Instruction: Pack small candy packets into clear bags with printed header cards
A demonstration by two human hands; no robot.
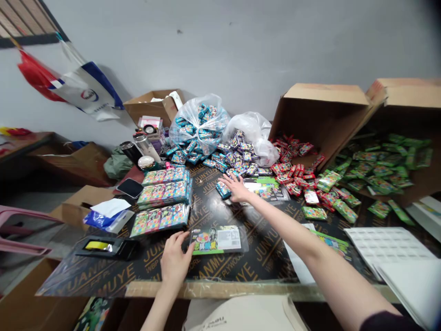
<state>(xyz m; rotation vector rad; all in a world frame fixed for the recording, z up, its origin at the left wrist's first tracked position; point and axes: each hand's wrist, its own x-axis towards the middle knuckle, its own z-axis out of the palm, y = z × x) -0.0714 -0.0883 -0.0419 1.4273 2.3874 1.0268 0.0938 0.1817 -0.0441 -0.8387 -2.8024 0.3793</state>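
Note:
My left hand (pixel 177 257) rests at the left edge of a clear flat pouch with a colourful printed card (pixel 217 240), its thumb and fingers apart at that edge. Farther out, my right hand (pixel 237 188) is spread over a small blue candy packet (pixel 223 190); whether its fingertips touch the packet I cannot tell. Just beyond this hand lie purple packets (pixel 241 154) in a loose heap. Another printed pouch (pixel 267 188) is partly behind my right hand. To the left stand stacked rows of filled pouches (pixel 160 219).
Red packets (pixel 296 172) spill from a tipped cardboard box (pixel 320 99); green packets (pixel 382 161) fill another. A clear bag of blue packets (pixel 200 122) stands at the back. A black tape dispenser (pixel 106 248), metal flasks (pixel 144 146) and a white gridded sheet (pixel 386 246) are around.

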